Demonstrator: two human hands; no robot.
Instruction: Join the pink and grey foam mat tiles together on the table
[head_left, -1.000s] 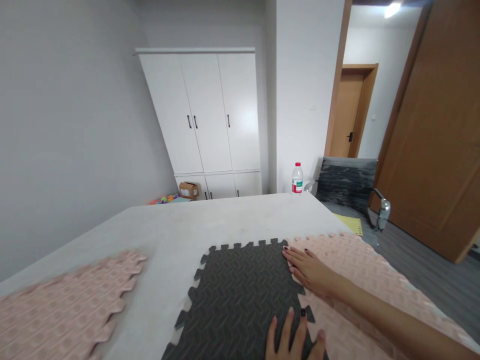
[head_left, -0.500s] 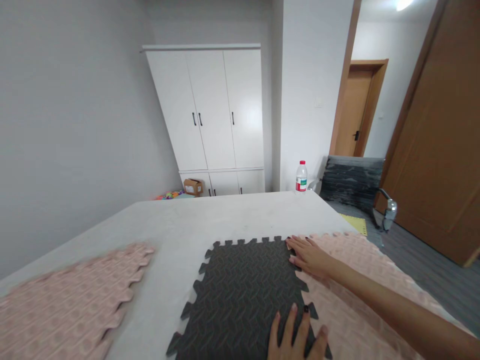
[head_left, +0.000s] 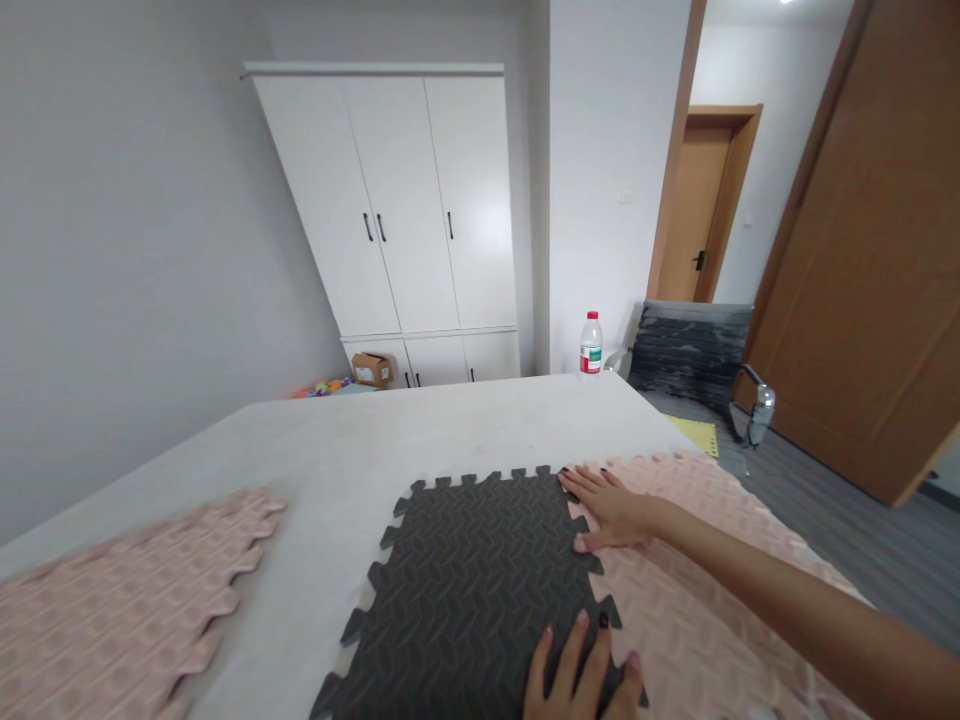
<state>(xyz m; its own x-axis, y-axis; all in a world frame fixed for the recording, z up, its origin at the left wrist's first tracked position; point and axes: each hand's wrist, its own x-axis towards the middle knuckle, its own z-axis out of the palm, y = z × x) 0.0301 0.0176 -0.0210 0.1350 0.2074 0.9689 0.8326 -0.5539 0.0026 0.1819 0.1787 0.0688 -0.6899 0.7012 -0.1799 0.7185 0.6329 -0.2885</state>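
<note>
A dark grey foam puzzle mat (head_left: 465, 590) lies on the white table (head_left: 420, 430), its toothed right edge meshed with a pink foam mat (head_left: 697, 560). My right hand (head_left: 611, 510) lies flat, fingers stretched out, pressing on the seam near the mats' far corner. At the bottom edge my left hand (head_left: 581, 675) rests with fingers spread on the grey mat by the same seam. Neither hand holds anything.
Another pink foam mat (head_left: 127, 600) lies at the table's left. A plastic bottle (head_left: 591, 343) stands at the far right corner. Beyond are a white wardrobe (head_left: 397, 200), a small cardboard box (head_left: 373, 369), a grey chair (head_left: 690, 350) and an open brown door (head_left: 870, 250).
My right hand has slid a little farther along the seam toward the far corner. The view has shifted slightly; the left hand stays on the grey mat.
</note>
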